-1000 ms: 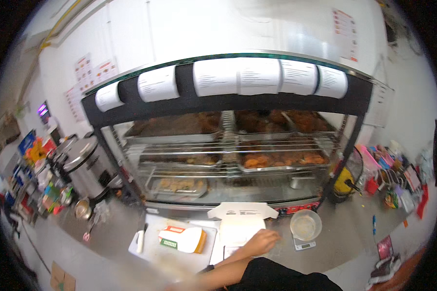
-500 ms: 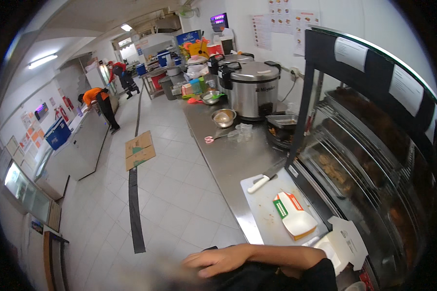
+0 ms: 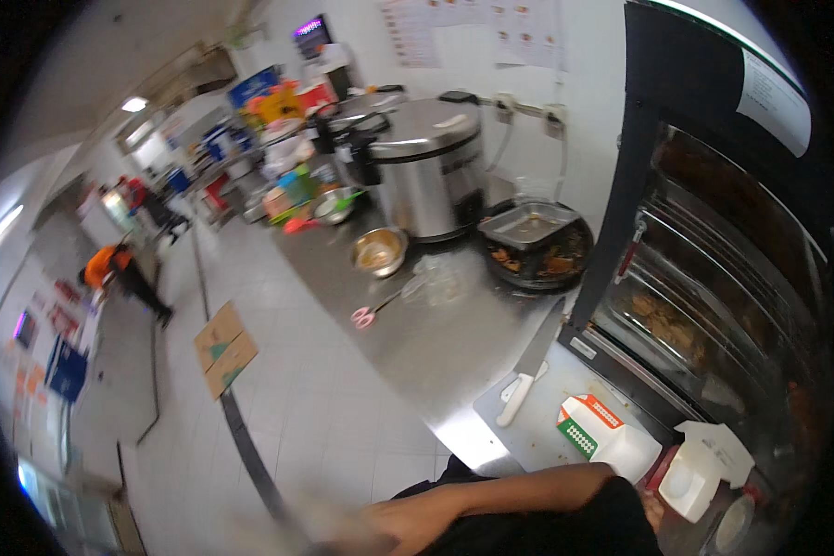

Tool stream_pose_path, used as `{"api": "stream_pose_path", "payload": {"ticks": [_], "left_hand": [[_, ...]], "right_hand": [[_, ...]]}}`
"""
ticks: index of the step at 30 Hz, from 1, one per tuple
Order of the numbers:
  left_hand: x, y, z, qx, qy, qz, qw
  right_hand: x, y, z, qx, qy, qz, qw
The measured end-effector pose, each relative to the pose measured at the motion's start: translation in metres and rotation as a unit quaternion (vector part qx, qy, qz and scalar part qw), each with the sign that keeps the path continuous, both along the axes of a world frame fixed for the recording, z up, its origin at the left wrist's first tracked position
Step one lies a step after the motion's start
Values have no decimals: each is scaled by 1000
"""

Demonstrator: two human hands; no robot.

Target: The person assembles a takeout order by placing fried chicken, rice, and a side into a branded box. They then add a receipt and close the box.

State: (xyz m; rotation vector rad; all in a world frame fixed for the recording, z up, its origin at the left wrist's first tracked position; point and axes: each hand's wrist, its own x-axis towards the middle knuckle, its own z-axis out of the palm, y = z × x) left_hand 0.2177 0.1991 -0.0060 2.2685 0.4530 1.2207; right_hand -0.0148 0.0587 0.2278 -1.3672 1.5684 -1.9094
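My right forearm crosses the lower edge from a black sleeve. My right hand (image 3: 397, 522) points left over dark clothing; its fingers vanish behind a pale blurred shape (image 3: 320, 533) that I cannot make out. Past the sleeve's right side a few fingertips (image 3: 653, 508) show, apparently my left hand's, the rest hidden under my arm. Nearest them stands an open white food carton (image 3: 690, 486). A second carton, white with orange and green (image 3: 612, 435), lies on the cutting board (image 3: 537, 447). A white-handled knife (image 3: 517, 398) rests across the board's far edge.
A glass food warmer (image 3: 676, 315) with trays borders the steel counter (image 3: 426, 361) on the right. Along the counter are pink scissors (image 3: 365, 317), a bowl (image 3: 378, 252), a black pan (image 3: 539, 259) and a large cooker (image 3: 426, 171). Flattened cardboard (image 3: 225, 347) lies on the floor; two people are beyond.
My view has swung to the right and tilted, so the counter appears larger and further left. My right hand sits lower in view. Fingertips now show past the sleeve.
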Motion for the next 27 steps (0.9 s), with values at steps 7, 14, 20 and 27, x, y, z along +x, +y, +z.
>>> {"api": "stream_pose_path", "payload": {"ticks": [7, 14, 20, 27], "left_hand": [[-181, 29, 39, 18, -49, 106, 993], [-447, 116, 81, -250, -91, 574, 774], [-670, 135, 21, -296, 193, 822, 446], [-639, 127, 19, -308, 212, 714, 592]], "right_hand": [[-87, 45, 29, 193, 7, -181, 964], [-136, 85, -43, 84, 4, -392, 916], [-140, 107, -48, 116, 33, -532, 838], [-101, 149, -104, 149, -108, -703, 687]]}}
